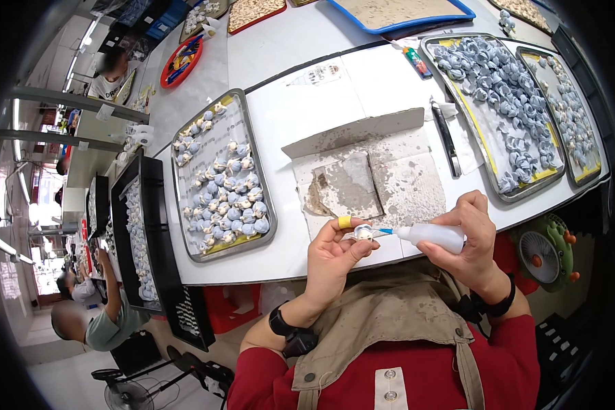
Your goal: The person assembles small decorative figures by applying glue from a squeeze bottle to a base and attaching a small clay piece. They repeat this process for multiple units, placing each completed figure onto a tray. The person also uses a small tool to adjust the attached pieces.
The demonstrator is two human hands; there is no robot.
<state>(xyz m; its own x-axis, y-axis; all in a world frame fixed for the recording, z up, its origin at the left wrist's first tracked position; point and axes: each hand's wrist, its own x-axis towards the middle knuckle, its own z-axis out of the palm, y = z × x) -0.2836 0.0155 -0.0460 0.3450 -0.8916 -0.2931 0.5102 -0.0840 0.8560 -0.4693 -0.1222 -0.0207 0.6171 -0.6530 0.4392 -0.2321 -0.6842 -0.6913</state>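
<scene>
Between the thumb and fingers of my left hand [331, 263] is a small white and pale-blue figurine [363, 233]. A yellow band [344, 222] wraps one of that hand's fingers. My right hand [470, 236] grips a white squeeze bottle [436, 237] lying nearly level. Its thin blue nozzle [385, 231] points left and reaches the figurine's edge; whether they touch, I cannot tell. Just beyond my hands lies an unfolded, stained cardboard sheet [410, 181] on the white table. At the left, a metal tray [275, 225] holds many similar blue and white figurines.
On the right stand a tray of blue curled pieces [495, 89] and a narrower tray [591, 179] beside it. A black pen-like tool [445, 140] and a small green-red tube [417, 63] lie near them. Farther back are a red basket [178, 78] and a blue-rimmed tray [389, 29]. Another person [102, 318] works at the left.
</scene>
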